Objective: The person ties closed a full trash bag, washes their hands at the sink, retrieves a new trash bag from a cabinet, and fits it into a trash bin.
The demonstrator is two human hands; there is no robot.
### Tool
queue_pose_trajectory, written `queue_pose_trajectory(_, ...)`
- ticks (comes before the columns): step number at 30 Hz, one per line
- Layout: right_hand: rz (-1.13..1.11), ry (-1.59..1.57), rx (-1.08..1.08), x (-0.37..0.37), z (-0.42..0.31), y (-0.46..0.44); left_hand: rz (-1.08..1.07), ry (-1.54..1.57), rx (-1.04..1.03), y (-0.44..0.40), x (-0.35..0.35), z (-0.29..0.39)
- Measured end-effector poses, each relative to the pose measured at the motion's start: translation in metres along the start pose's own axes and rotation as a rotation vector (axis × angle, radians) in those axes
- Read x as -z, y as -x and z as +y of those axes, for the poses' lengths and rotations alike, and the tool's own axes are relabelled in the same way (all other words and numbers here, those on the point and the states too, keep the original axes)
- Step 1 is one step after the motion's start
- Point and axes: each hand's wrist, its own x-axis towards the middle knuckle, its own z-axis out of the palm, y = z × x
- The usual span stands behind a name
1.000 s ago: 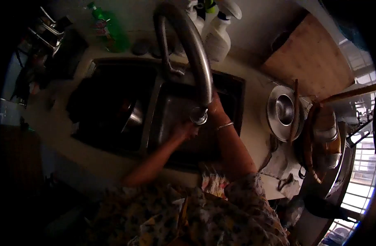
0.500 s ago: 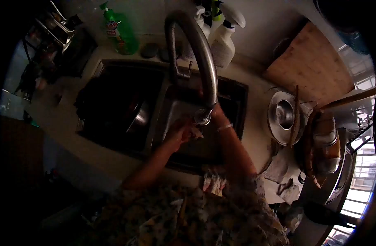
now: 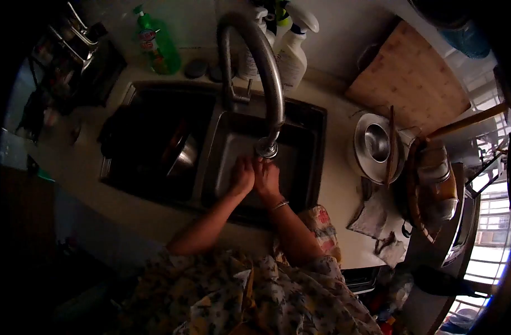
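Under the faucet head [image 3: 266,148], my left hand [image 3: 242,177] and my right hand [image 3: 267,178] are close together over the right sink basin [image 3: 296,167]. Both have their fingers curled inward, and their knuckles nearly touch. Whatever lies between the fingers is hidden and too dark to make out. A bracelet [image 3: 280,205] circles my right wrist. The tall curved faucet [image 3: 272,84] arches above the hands from the back of the sink.
The dark left basin holds a metal pan or bowl [image 3: 184,158]. Behind stand a green pump bottle [image 3: 162,50] and a white spray bottle [image 3: 292,58]. To the right are stacked bowls [image 3: 376,142], a cutting board [image 3: 411,84], a basket [image 3: 420,195] and cloths [image 3: 370,218].
My right hand has come from behind the faucet head toward me and left, meeting my left hand. The view has shifted slightly, and more of a patterned item at the sink's front edge shows.
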Motion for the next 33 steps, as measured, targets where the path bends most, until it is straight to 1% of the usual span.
queue_pose_trajectory(2, 0.017, -0.021, 0.049, -0.009, 0.019, -0.008, -0.034, -0.066, -0.046, 0.008, 0.015, 0.023)
queue_pose_trajectory(3, 0.013, -0.021, 0.050, -0.003, 0.008, -0.005, -0.031, -0.065, -0.044, 0.006, 0.011, 0.008)
queue_pose_trajectory(5, -0.182, -0.077, -0.161, 0.017, -0.024, 0.003, 0.016, -0.118, -0.375, 0.000, -0.004, -0.035)
queue_pose_trajectory(6, -0.183, -0.076, -0.161, 0.014, -0.012, 0.000, 0.016, -0.117, -0.374, 0.001, 0.001, -0.032)
queue_pose_trajectory(8, -0.275, -0.057, -0.184, 0.006, 0.020, -0.006, -0.251, 0.131, -0.174, 0.008, 0.022, -0.007)
queue_pose_trajectory(9, -0.280, -0.052, -0.183, 0.017, 0.019, -0.003, -0.247, 0.135, -0.170, 0.016, 0.037, 0.013)
queue_pose_trajectory(11, -0.676, -1.023, -0.295, 0.043, -0.003, 0.008, -0.532, 0.165, -0.134, 0.029, 0.070, 0.049)
queue_pose_trajectory(12, -0.684, -1.020, -0.294, 0.046, -0.012, 0.011, -0.524, 0.166, -0.134, 0.028, 0.073, 0.048)
queue_pose_trajectory(14, -0.616, -1.120, -0.264, 0.053, -0.026, 0.018, -0.611, 0.408, -0.120, 0.023, 0.075, 0.043)
queue_pose_trajectory(15, -0.617, -1.119, -0.263, 0.061, -0.030, 0.020, -0.610, 0.408, -0.122, 0.017, 0.071, 0.031)
queue_pose_trajectory(17, -0.587, -0.533, -0.218, 0.081, -0.031, 0.025, -0.469, 0.249, -0.345, 0.000, 0.062, 0.001)
queue_pose_trajectory(18, -0.585, -0.532, -0.219, 0.084, -0.023, 0.027, -0.471, 0.251, -0.345, 0.001, 0.071, 0.007)
queue_pose_trajectory(20, -0.545, -0.335, -0.128, 0.083, -0.001, 0.028, -0.446, 0.232, -0.142, 0.008, 0.095, 0.028)
queue_pose_trajectory(21, -0.543, -0.336, -0.127, 0.088, -0.014, 0.032, -0.447, 0.231, -0.143, 0.007, 0.096, 0.024)
queue_pose_trajectory(23, -0.502, -0.484, -0.185, 0.103, -0.049, 0.042, -0.294, 0.513, -0.054, 0.005, 0.095, 0.014)
queue_pose_trajectory(24, -0.499, -0.487, -0.184, 0.102, -0.042, 0.041, -0.296, 0.510, -0.055, 0.006, 0.099, 0.017)
queue_pose_trajectory(26, -0.353, -0.605, -0.214, 0.099, -0.012, 0.033, -0.284, 0.971, 0.145, 0.011, 0.110, 0.028)
queue_pose_trajectory(27, -0.352, -0.608, -0.213, 0.095, 0.001, 0.030, -0.285, 0.967, 0.144, 0.012, 0.112, 0.027)
queue_pose_trajectory(29, -0.164, -0.394, -0.059, 0.087, 0.018, 0.026, -0.239, 0.872, 0.224, 0.012, 0.118, 0.026)
queue_pose_trajectory(30, -0.135, -0.398, -0.059, 0.088, 0.008, 0.024, -0.266, 0.864, 0.215, 0.008, 0.114, 0.018)
queue_pose_trajectory(31, -0.130, -0.330, -0.024, 0.087, -0.007, 0.026, -0.109, 0.567, -0.049, 0.007, 0.103, 0.005)
queue_pose_trajectory(32, -0.115, -0.259, -0.001, 0.086, -0.014, 0.032, -0.076, 0.423, -0.195, 0.013, 0.094, 0.009)
queue_pose_trajectory(33, -0.063, -0.260, -0.024, 0.082, -0.013, 0.037, -0.021, 0.279, -0.334, 0.019, 0.084, 0.015)
